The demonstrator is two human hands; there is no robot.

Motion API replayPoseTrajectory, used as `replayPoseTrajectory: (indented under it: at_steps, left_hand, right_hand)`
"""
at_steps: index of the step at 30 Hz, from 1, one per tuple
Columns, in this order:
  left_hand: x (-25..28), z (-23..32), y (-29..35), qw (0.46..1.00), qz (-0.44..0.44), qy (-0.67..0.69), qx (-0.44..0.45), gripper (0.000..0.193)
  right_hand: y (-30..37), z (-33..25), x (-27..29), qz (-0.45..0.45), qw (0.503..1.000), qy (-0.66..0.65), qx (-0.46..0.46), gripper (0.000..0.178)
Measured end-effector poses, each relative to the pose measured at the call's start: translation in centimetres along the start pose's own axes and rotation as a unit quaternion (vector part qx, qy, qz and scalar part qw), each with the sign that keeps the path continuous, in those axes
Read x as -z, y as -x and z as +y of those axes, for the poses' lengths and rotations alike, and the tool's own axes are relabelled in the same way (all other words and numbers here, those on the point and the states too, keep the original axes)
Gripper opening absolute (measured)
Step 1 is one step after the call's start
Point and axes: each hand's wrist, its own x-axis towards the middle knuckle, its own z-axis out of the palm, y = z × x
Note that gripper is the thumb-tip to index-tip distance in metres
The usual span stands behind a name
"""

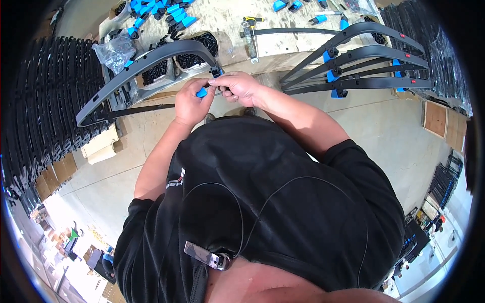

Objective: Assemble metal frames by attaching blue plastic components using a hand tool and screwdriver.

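Observation:
My left hand (191, 103) and my right hand (238, 87) meet at the near end of a dark grey curved frame (146, 54), which arches over the left part of the table. A small blue plastic piece (202, 93) shows between the closed fingers of my left hand. The right hand's fingers are curled, with thumb and index fingertip pressed together beside the frame's end and touching the left fingertips. Whatever the right hand pinches is too small or hidden to name. Below the frame sit boxes of small black parts (198, 49).
On the worktable (227, 38) lie blue and black pieces (164, 12), a yellow-and-black handled tool (252, 21) and a wrench (254, 50). Several finished-looking curved frames (374, 56) with blue pieces overhang at right. Stacked black frames (55, 86) stand at left. A clear plastic bag (116, 49) lies nearby.

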Motion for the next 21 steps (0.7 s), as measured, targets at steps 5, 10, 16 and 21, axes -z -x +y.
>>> replayPoseTrajectory:
  at_steps: [5,10,16,21]
  left_hand:
    - [-0.2,-0.5,0.0,0.999,-0.026,0.025,0.015,0.023]
    - [-0.4,-1.3,-0.6,0.998,-0.026,0.064,-0.003,0.019]
    - [-1.2,-3.0,-0.6,0.99,0.001,0.103,0.099,0.026]
    - [-2.2,-5.3,-2.6,0.904,-0.069,0.218,0.36,0.029]
  right_hand:
    - [-0.1,-0.3,0.5,-0.014,1.0,0.021,-0.01,0.02]
    - [-0.3,-0.7,0.9,-0.009,1.0,0.013,-0.017,0.023]
    - [-0.8,-0.9,0.9,0.047,0.988,0.142,0.032,0.033]
    - [-0.9,-1.1,0.1,0.228,0.736,0.58,0.266,0.041]
